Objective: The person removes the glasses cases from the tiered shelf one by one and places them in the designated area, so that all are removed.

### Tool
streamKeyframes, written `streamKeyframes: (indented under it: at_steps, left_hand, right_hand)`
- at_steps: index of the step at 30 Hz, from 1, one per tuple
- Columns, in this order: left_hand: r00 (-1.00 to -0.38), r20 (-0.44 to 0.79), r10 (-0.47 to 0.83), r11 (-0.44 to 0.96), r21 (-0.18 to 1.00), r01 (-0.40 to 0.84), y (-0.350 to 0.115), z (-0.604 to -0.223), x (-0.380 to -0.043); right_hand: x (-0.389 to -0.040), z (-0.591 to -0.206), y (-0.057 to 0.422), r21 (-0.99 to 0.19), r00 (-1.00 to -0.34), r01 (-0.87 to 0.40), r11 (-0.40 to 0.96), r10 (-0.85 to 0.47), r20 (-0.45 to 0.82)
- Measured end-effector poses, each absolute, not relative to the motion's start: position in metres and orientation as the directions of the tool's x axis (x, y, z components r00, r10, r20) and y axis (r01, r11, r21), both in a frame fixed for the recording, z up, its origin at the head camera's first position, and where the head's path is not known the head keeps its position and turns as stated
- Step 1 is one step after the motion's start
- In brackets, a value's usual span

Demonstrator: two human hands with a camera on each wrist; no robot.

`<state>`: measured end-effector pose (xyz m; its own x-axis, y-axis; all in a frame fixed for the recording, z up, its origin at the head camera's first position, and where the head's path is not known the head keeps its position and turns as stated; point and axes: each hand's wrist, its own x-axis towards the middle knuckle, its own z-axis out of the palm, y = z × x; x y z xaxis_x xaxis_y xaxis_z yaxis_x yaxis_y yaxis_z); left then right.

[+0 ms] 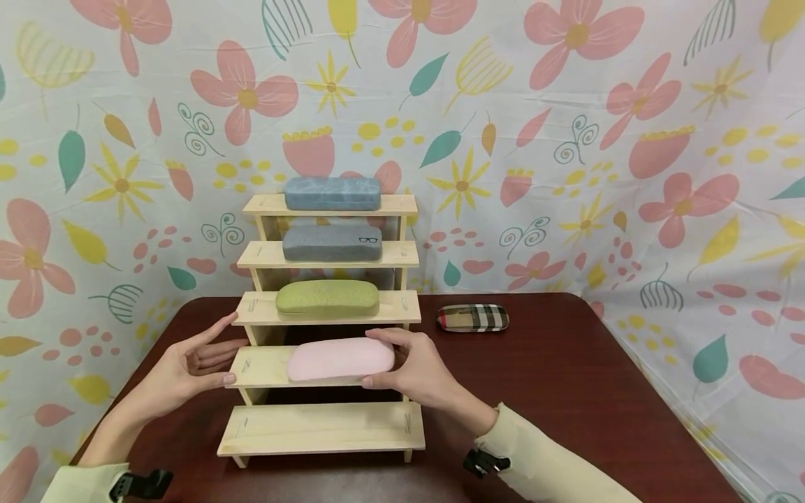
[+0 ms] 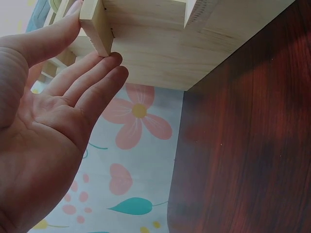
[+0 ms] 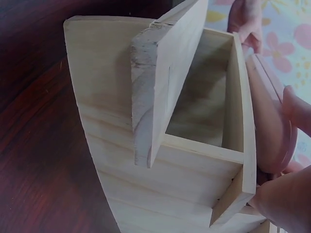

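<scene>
Your right hand (image 1: 420, 365) is grasping the right end of the pink case (image 1: 338, 359), its thumb along the front side and its fingers over the top. The pink case lies on the second shelf (image 1: 264, 365) from the bottom of the wooden rack (image 1: 397, 305), right of the shelf's middle and lengthwise along it.

Your left hand (image 1: 179, 372) is released, with the fingers extended, and steadies the rack's left side: the thumb touches the end of that same shelf, and in the left wrist view some fingertips meet the board's lower edge. Your index finger reaches up to the left end of the shelf above.

Over the pink case, one to a shelf, you have the green case (image 1: 327, 297), then the grey case (image 1: 327, 243) with a small glasses mark, then the blue case (image 1: 333, 194) at the top. Below it runs the bottom shelf (image 1: 321, 427). The plaid case (image 1: 473, 318) lies on the dark red bench (image 1: 566, 398), to the right of the rack and apart from it. Flowered cloth (image 1: 553, 230) hangs behind.
</scene>
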<state>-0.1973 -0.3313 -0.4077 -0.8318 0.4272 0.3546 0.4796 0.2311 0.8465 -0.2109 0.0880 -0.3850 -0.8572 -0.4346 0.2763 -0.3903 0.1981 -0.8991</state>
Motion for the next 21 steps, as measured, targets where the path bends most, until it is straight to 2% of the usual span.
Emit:
streamKeyframes:
  at_steps: [21]
  left_hand:
    - [-0.815, 0.369, 0.446, 0.207, 0.844, 0.495, -0.33, -0.406, -0.197]
  right_hand:
    - [-0.205, -0.381, 0.106, -0.91, -0.861, -0.375, 0.177, -0.429, 0.272]
